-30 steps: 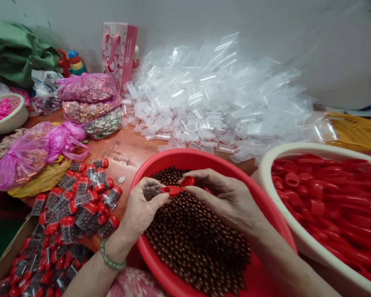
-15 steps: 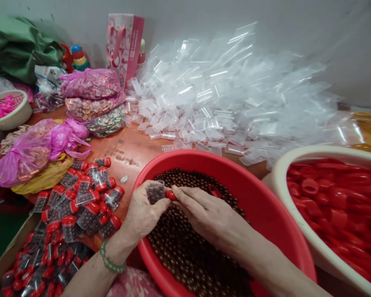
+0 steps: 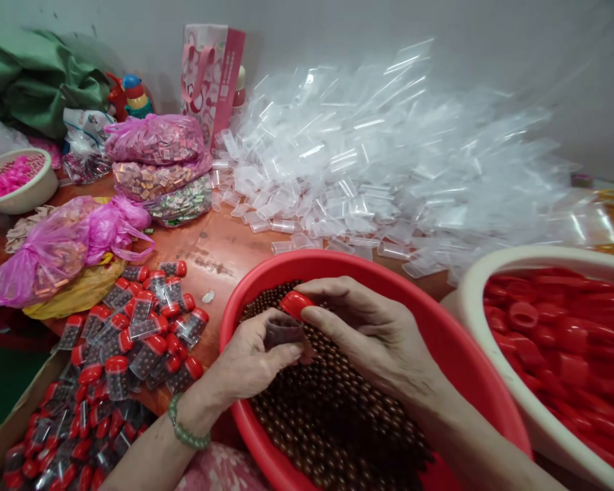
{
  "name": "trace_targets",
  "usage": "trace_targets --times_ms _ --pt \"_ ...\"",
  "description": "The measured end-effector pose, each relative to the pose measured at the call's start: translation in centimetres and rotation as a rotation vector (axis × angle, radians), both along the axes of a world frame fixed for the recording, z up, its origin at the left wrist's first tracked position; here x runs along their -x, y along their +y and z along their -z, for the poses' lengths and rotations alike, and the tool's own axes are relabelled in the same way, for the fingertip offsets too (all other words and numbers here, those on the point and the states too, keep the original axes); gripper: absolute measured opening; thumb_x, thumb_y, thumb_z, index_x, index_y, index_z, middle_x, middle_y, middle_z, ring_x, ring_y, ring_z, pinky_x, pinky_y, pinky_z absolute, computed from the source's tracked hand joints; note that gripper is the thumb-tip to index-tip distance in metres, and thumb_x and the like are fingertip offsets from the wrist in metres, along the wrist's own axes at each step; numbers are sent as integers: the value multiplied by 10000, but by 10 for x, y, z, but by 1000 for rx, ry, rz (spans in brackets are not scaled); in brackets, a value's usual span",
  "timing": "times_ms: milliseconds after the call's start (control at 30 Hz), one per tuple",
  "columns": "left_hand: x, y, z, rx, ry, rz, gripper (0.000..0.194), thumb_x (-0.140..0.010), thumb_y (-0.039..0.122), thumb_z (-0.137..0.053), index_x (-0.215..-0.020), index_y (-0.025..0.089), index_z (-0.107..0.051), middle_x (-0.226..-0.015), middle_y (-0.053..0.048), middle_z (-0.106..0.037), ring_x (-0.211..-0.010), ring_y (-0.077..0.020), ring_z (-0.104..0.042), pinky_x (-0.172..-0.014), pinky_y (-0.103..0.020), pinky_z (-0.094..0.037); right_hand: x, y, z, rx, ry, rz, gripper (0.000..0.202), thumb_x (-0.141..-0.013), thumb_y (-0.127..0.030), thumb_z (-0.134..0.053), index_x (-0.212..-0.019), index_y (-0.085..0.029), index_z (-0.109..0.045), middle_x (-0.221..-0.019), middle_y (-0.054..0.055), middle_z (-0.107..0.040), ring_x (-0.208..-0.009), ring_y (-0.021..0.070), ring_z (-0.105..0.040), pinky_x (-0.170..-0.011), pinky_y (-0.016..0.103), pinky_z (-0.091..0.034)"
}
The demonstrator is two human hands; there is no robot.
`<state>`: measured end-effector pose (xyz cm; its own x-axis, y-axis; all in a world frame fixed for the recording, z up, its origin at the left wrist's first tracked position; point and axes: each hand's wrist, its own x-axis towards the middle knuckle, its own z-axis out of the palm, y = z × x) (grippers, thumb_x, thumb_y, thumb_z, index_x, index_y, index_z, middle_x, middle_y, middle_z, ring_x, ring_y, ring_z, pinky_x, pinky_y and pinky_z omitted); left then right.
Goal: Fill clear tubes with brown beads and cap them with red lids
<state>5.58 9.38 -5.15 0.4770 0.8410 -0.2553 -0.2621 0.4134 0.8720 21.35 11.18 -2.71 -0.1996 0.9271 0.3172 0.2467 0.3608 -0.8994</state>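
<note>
Over a red basin (image 3: 471, 382) of dark brown beads (image 3: 332, 402), my left hand (image 3: 253, 361) is closed around a small clear plastic container (image 3: 282, 331), partly hidden by the fingers and dark inside. A green bead bracelet (image 3: 187, 426) circles that wrist. My right hand (image 3: 373, 334) pinches a red cap (image 3: 295, 304) between thumb and fingers, just above the container's upper end. Whether cap and container touch, I cannot tell.
Filled containers with red caps (image 3: 143, 327) pile up at the left, spilling into a box. Clear empty containers (image 3: 348, 177) heap against the wall. A white tub (image 3: 473, 286) of red caps stands right. Pink bags (image 3: 153, 140) and a gift bag (image 3: 212, 82) sit at the back left.
My right hand has lifted and turned, bringing the red cap from beside the container to above its end. My left hand has tilted the container. The view has shifted slightly.
</note>
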Motion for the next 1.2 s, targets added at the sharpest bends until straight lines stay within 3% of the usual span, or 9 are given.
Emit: trace_targets --times_ms 133,467,733,867,1000,1133,1200 --pt "0 0 0 -28 -44 13 282 -741 318 -725 -934 165 -586 -799 6 -572 -742 -113 -531 -753 -254 -446 1 -1 2 -36 -121 -47 117 -880 -266 -616 -968 -231 -684 -868 27 -732 -771 156 -691 -701 263 -572" --pt "3 1 4 -157 86 47 165 -803 268 -602 -903 145 -559 -696 17 -514 -640 -97 -471 -640 -233 -401 -5 -2 8 -79 -238 -114 134 -891 -208 -595 -1005 -230 -662 -918 43 -732 -804 162 -692 -708 258 -563" --pt "4 1 1 -200 138 121 25 -797 143 -524 -797 162 -507 -674 34 -465 -613 -86 -414 -597 -224 -356 -11 0 -1 -64 -313 -235 86 -897 -199 -594 -957 -212 -655 -849 15 -704 -754 135 -664 -691 227 -542" --pt "4 0 4 -209 152 139 128 -776 109 -533 -894 157 -549 -760 18 -487 -668 -98 -437 -637 -233 -377 -13 -3 0 -125 -388 -267 79 -918 -196 -556 -937 -213 -631 -797 19 -677 -701 136 -641 -623 230 -519" --pt "4 -1 9 -97 45 141 167 -781 274 -641 -815 158 -526 -667 35 -466 -585 -87 -421 -567 -226 -350 -12 -11 5 -225 -500 -223 171 -933 -254 -542 -1099 -225 -572 -958 66 -702 -837 178 -677 -716 273 -547" --pt "4 2 7 58 -75 90 437 -660 518 -767 -758 145 -562 -654 25 -508 -599 -93 -455 -587 -233 -358 -3 -17 10 -324 -704 -189 632 -825 -554 -618 -1277 -148 -445 -1087 174 -662 -960 290 -657 -769 398 -560" --pt "3 3 6 133 -130 77 497 -588 532 -815 -776 129 -592 -687 10 -551 -639 -103 -494 -620 -234 -378 3 -18 15 -414 -751 -144 621 -842 -510 -603 -1282 -112 -422 -1056 193 -654 -945 308 -646 -768 439 -551"
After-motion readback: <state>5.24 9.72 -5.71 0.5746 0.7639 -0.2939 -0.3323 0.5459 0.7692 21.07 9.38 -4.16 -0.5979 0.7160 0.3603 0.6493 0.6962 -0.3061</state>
